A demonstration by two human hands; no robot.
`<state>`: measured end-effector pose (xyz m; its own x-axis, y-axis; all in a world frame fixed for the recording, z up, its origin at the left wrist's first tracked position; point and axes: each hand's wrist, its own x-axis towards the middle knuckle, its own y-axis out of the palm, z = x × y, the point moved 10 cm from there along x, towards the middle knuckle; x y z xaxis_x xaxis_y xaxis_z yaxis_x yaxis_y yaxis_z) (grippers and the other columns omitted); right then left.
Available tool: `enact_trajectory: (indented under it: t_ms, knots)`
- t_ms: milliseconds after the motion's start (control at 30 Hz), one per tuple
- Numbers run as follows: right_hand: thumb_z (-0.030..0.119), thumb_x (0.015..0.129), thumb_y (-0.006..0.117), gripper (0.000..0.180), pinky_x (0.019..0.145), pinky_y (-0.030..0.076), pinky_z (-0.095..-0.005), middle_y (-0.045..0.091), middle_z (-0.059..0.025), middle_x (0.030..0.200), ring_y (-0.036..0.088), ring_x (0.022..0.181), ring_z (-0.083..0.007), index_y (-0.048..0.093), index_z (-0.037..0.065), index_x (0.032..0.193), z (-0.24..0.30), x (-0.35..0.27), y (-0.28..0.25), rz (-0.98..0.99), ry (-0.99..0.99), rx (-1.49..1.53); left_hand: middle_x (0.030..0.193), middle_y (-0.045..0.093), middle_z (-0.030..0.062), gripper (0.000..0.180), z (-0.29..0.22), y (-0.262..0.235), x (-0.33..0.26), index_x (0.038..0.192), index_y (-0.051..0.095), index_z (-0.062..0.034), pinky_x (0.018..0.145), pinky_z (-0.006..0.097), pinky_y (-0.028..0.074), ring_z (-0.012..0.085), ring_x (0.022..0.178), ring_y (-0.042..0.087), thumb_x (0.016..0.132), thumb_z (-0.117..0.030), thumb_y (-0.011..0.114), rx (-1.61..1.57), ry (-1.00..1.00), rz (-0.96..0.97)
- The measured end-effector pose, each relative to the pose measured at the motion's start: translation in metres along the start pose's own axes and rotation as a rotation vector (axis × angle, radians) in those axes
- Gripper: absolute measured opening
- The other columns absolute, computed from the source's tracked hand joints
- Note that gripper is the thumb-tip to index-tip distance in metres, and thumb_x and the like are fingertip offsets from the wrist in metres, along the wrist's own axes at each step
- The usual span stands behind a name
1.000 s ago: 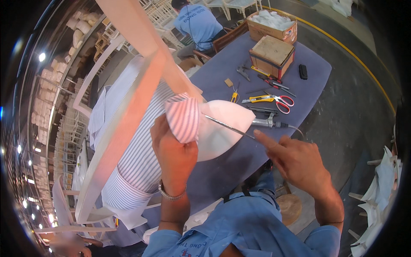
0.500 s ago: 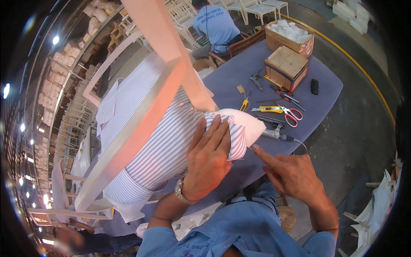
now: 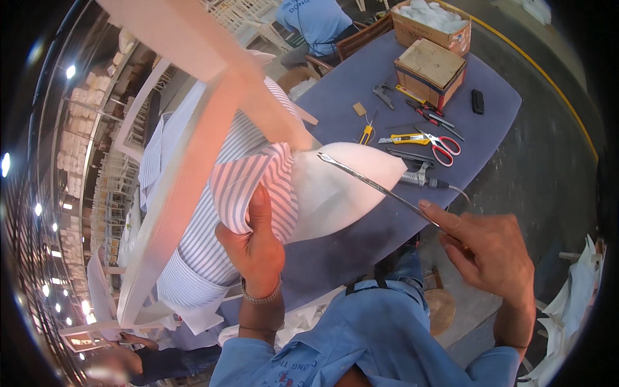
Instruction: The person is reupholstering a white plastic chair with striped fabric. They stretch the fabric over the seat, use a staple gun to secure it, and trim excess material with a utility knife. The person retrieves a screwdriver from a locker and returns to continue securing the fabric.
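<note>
Purple-grey cloth-covered worktable (image 3: 361,84), rounded at the corners, with stacked white chair frames dim along your left.

Containers: open brown cardboard box (image 3: 431,24) at the far edge, filled with white wadding; its far side is cut off by the rim. Closed square wooden box (image 3: 431,69) in front of it, contents hidden.

Loose tools beside the boxes: red-handled scissors (image 3: 443,147), yellow utility knife (image 3: 407,138), small yellow snips (image 3: 366,133), black oblong block (image 3: 477,101); the others are too small to identify.

Your left hand (image 3: 256,246) is clamped on a fold of red-and-white striped fabric (image 3: 253,182), thumb pressed flat on it, against a smooth white foam seat pad (image 3: 335,187) lying near the table's front edge. A pale wooden chair frame (image 3: 193,155) crosses above, hiding part of the pad.

Your right hand (image 3: 491,250) is closed around a long thin metal rod with a flattened tip (image 3: 377,186), which reaches over the pad; its handle is hidden in your palm.
</note>
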<state>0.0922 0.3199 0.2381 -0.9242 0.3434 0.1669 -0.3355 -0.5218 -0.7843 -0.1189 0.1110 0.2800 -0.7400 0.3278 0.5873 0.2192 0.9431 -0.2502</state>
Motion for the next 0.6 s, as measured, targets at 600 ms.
enact_trajectory:
  t_ms: [600]
  knots:
    - [0.014, 0.092, 0.065, 0.058, 0.06, 0.051, -0.0387, 0.069, -0.0068, 0.079, 0.068, 0.069, -0.0288, 0.055, 0.02, 0.149, 0.025, 0.019, 0.024, 0.183, -0.162, 0.041, 0.102, 0.074, 0.0183, 0.021, -0.032, 0.047, -0.015, 0.112, 0.072, 0.004, 0.076, 0.034, 0.054, 0.0237, 0.088, 0.073, 0.093, -0.005, 0.069, 0.327, 0.312, 0.412]
